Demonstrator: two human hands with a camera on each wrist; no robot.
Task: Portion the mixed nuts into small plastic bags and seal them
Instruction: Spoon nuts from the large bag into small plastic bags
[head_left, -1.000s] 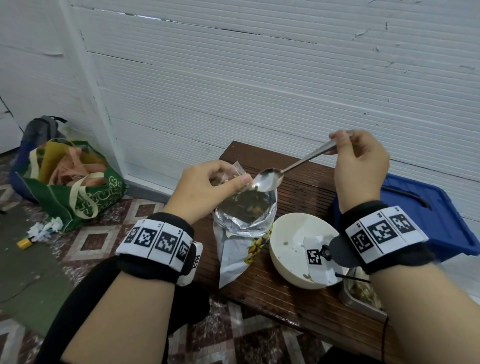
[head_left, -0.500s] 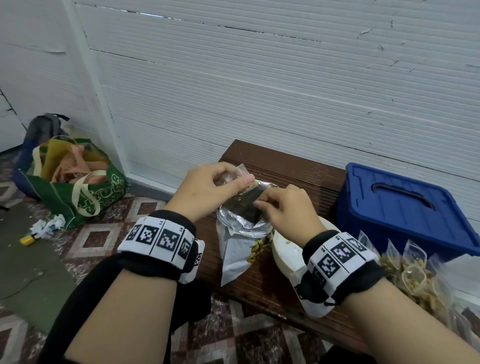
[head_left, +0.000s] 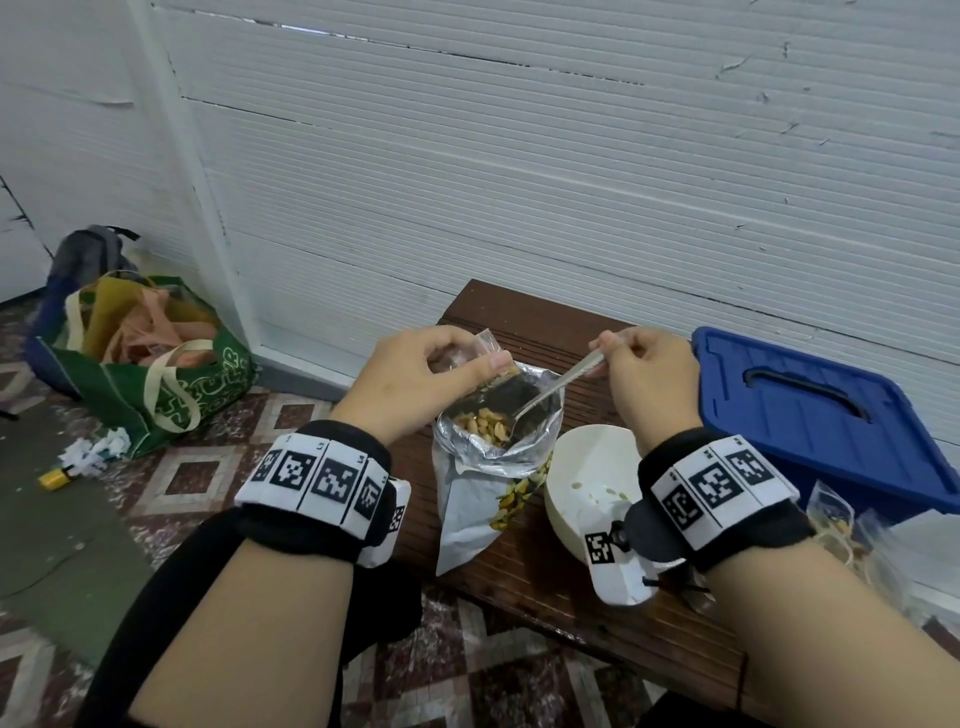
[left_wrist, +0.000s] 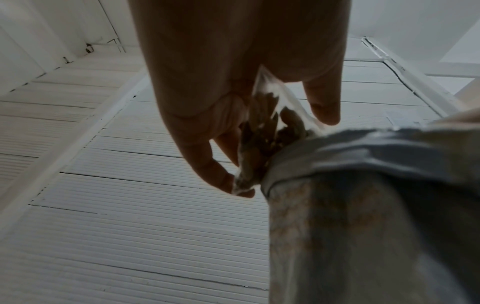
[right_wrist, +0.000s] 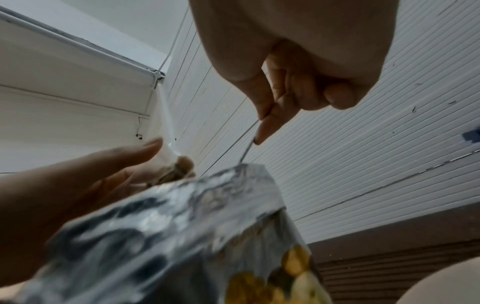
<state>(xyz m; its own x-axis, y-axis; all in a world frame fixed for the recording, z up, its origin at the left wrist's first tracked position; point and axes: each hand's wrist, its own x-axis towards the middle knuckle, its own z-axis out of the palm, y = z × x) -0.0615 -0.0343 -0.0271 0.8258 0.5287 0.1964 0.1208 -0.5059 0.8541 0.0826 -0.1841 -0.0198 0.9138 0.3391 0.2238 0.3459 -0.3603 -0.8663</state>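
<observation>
Nearest on the bench (head_left: 524, 571): white bowl (head_left: 582, 467), right of a foil pouch (head_left: 467, 499) holding nuts (head_left: 485, 423). Over the pouch mouth: left hand (head_left: 415, 374) pinching a small bag (head_left: 483, 345), part filled; right hand (head_left: 649, 374) gripping a spoon (head_left: 550, 392), bowl end down inside the pouch. Right: filled bags (head_left: 836, 525), blue bin (head_left: 810, 410). Far left, floor: green tote (head_left: 171, 395), backpack (head_left: 88, 254).

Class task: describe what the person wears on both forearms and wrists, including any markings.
Each bare forearm carries a black wrist band wrapped with white panels printed with black square codes. A white camera block hangs under the right wrist, with thin black cords. No sleeves.
</observation>
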